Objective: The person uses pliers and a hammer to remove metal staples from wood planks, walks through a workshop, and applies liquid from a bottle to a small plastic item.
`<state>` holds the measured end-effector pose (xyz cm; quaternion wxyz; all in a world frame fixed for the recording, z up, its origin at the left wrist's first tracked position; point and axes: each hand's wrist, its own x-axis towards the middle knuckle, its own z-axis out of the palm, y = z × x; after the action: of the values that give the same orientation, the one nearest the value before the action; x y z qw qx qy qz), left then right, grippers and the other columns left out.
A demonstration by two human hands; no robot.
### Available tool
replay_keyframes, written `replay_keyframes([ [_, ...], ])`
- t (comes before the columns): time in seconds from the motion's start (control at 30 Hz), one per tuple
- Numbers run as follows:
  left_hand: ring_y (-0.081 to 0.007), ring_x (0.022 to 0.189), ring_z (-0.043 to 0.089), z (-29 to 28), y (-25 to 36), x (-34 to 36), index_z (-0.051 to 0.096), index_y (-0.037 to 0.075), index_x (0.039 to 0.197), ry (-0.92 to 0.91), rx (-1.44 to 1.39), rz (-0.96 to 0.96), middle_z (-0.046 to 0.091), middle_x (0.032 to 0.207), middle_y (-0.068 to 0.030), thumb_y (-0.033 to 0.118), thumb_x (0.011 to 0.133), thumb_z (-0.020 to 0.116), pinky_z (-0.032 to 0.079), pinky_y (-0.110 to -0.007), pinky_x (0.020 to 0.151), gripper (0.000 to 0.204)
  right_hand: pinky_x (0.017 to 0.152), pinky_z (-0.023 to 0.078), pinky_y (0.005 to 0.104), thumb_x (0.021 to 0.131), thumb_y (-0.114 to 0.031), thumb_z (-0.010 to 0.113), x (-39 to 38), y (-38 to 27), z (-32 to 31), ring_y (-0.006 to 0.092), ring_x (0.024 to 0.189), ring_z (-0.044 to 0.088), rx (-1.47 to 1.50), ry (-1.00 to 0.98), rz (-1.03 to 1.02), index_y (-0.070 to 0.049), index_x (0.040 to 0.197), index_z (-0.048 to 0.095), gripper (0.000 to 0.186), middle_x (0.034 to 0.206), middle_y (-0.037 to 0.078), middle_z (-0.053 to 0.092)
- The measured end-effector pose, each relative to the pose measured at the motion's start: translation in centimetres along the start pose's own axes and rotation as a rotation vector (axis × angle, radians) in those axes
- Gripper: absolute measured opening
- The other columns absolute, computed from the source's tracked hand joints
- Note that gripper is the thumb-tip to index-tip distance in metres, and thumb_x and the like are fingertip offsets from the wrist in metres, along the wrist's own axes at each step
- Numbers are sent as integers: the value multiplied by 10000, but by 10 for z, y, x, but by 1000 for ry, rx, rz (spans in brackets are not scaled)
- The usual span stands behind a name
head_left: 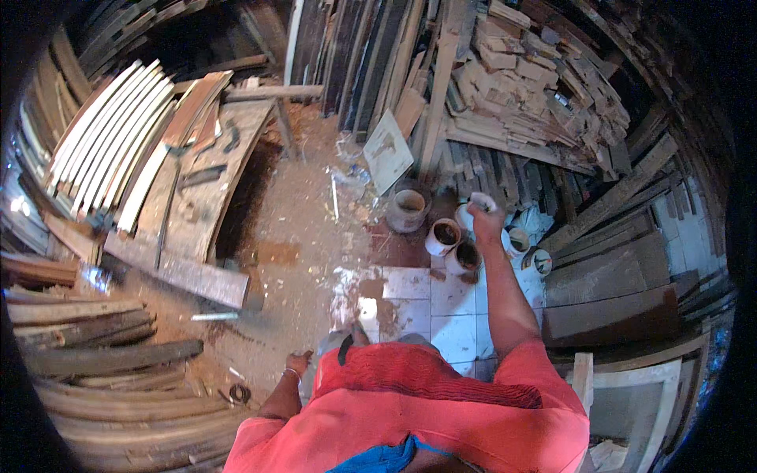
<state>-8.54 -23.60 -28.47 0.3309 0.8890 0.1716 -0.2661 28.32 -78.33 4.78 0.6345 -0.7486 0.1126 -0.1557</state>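
My right arm reaches forward over a group of tubs. In my right hand (486, 219) is a small white container (482, 202), with my fingers closed around it. Close by that hand are a white tub with dark brown inside (444, 235), another brown-stained tub (464, 258), and two smaller pale tubs, one (517, 241) behind the other (540, 262). A larger grey bucket (408, 208) stands to the left of them. My left hand (297, 363) hangs low beside my body, a bracelet at the wrist; its fingers look apart and hold nothing.
On the left, a wooden workbench (217, 177) carries curved pale strips (110, 138) and a handsaw (201, 176). Timber (102, 394) is piled at the lower left. Offcuts (520, 79) fill a rack at the back right. A pale square board (388, 153) leans behind the bucket.
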Motion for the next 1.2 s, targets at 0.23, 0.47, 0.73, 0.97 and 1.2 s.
replay_keyframes([
  [0.23, -130, 736, 648, -137, 181, 112, 736, 99, 992, 219, -788, -133, 679, 775, -13, 280, 938, 709, 489, -276, 653, 191, 838, 506, 289, 938, -184, 716, 215, -98, -13, 126, 918, 651, -142, 240, -422, -60, 1140, 725, 237, 977, 17, 734],
  [0.47, -132, 754, 646, -136, 308, 95, 718, 103, 998, 323, -1069, -113, 694, 869, -14, 325, 948, 700, 500, -280, 662, 228, 849, 514, 298, 911, -344, 752, 357, -238, -25, 177, 923, 671, -232, 519, -331, -47, 1229, 674, 442, 1024, 90, 733],
  [0.73, -153, 796, 670, -85, 368, 112, 707, 96, 1010, 228, -1198, -306, 697, 887, -29, 424, 946, 697, 531, -303, 695, 335, 868, 548, 437, 905, -507, 698, 415, -191, -73, 345, 979, 714, -411, 573, -693, -5, 1177, 669, 571, 1046, 210, 728],
  [0.97, -179, 946, 677, -151, 517, 103, 693, 23, 1082, 356, -1185, 97, 708, 972, -59, 254, 957, 704, 537, -316, 843, 263, 752, 523, 383, 989, -251, 650, 260, -128, -98, 218, 790, 605, 344, 356, -640, -6, 1172, 583, 313, 1010, 146, 673],
  [1.2, -213, 992, 688, -278, 675, 26, 669, -50, 1158, 507, -980, 567, 693, 1050, -100, 220, 989, 670, 542, -376, 940, 319, 773, 515, 409, 980, -109, 558, 199, -139, -21, 216, 789, 574, 868, -251, -455, -25, 1184, 530, 222, 955, 140, 615],
])
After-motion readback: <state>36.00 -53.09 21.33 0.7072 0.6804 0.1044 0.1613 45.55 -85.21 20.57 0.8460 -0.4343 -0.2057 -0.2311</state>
